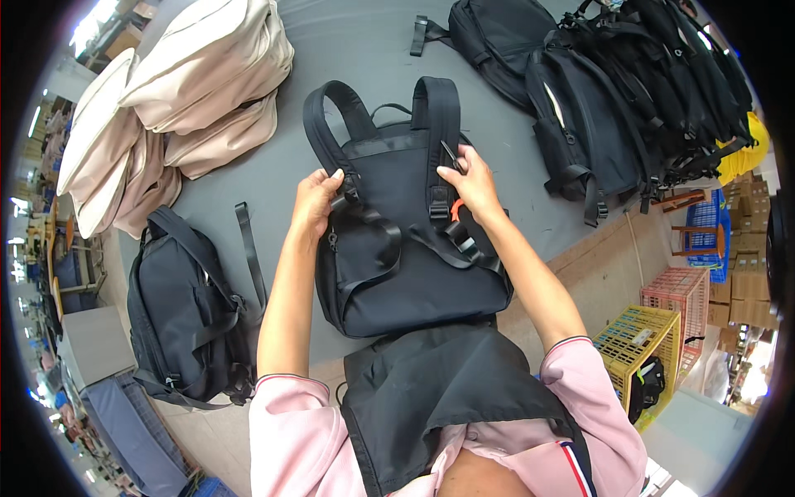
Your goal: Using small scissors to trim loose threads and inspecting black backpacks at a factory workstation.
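A black backpack point(406, 294) lies on the grey table in front of me, its back panel and two padded shoulder straps facing up. My left hand point(316, 201) pinches the lower end of the left shoulder strap point(321, 124), close to its buckle. On the other side, my right hand point(474, 184) is closed at the edge of the right shoulder strap point(436, 116). A slim dark piece point(451, 156) sticks up from its fingers; its kind is unclear. Just below that hand shows a small orange item point(455, 210). Black webbing point(373, 269) trails loosely across the back panel.
Beige bags point(211, 66) are piled at the far left of the grey table point(356, 33). Another black backpack point(178, 302) sits at the near left. Several black backpacks point(580, 124) crowd the far right. Yellow point(633, 340) and pink crates point(675, 302) stand on the floor at right.
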Demonstrator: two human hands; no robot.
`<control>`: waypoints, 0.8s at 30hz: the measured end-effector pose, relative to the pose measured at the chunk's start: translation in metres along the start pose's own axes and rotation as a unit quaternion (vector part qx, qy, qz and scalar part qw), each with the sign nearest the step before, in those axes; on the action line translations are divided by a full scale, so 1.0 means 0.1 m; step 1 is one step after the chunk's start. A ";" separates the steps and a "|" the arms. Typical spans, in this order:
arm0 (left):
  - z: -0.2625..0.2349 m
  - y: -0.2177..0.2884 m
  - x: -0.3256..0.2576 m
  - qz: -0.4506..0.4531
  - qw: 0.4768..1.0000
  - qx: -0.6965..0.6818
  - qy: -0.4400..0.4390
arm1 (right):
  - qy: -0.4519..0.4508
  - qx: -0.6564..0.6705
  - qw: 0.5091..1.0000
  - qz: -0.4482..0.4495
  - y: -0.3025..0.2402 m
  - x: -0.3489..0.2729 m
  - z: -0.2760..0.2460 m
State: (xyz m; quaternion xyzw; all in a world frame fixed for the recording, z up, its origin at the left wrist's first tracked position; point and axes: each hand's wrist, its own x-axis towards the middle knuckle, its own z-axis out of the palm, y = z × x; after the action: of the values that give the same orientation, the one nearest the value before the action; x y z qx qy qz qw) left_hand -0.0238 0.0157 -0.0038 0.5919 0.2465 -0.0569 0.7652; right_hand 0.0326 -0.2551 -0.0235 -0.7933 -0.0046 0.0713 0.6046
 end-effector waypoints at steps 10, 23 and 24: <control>-0.01 0.13 -0.14 0.006 0.999 0.018 -0.027 | 0.116 -0.084 0.946 -0.292 -0.81 -0.61 0.03; 0.38 0.44 -1.53 0.188 0.958 -0.081 -0.199 | -0.233 0.155 0.960 0.006 -1.74 -0.74 0.47; 0.41 0.43 -1.57 0.193 0.958 -0.077 -0.195 | -0.234 0.128 0.964 -0.017 -1.72 -0.75 0.43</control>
State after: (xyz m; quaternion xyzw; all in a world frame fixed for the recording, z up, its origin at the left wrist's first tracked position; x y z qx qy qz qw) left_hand -0.1313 -0.0415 0.1112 0.5451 -0.0230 -0.0031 0.8381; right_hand -0.0333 -0.1745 0.1383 -0.6705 -0.1496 0.2447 0.6843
